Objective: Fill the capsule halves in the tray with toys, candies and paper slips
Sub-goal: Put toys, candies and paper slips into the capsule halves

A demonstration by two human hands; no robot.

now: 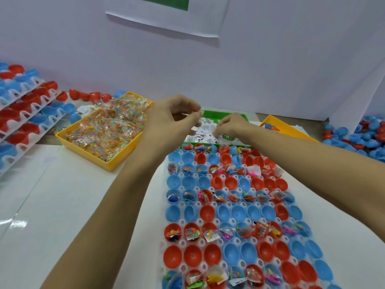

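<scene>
Capsule tray: a white tray [208, 265] lies on the table in front of me, running from the near edge toward the green bin, its red and blue capsule halves [212, 254] open upward.
Fillings: alternate rows hold small toys, candy packets and paper slips [210, 235]; the rows between hold empty halves.
My left hand [177, 117]: raised above the far end of the tray, fingers curled, pinching a small white slip with a clear packet at the fingertips.
My right hand [231, 124]: reaching into the green bin [210, 114], fingertips curled down among the loose slips; I cannot tell whether it holds one.
Yellow bin [108, 161]: left of the green bin, heaped with clear packets of coloured candy.
Second yellow bin [279, 126]: right of the green bin, partly hidden by my right forearm.
Table [62, 195]: white and glossy.
Left side: stacked trays [27, 113] of capsule halves.
Right side: a loose pile of halves [362, 136].
Room: white walls close behind, with a white sheet [166, 17] bearing a green block.
</scene>
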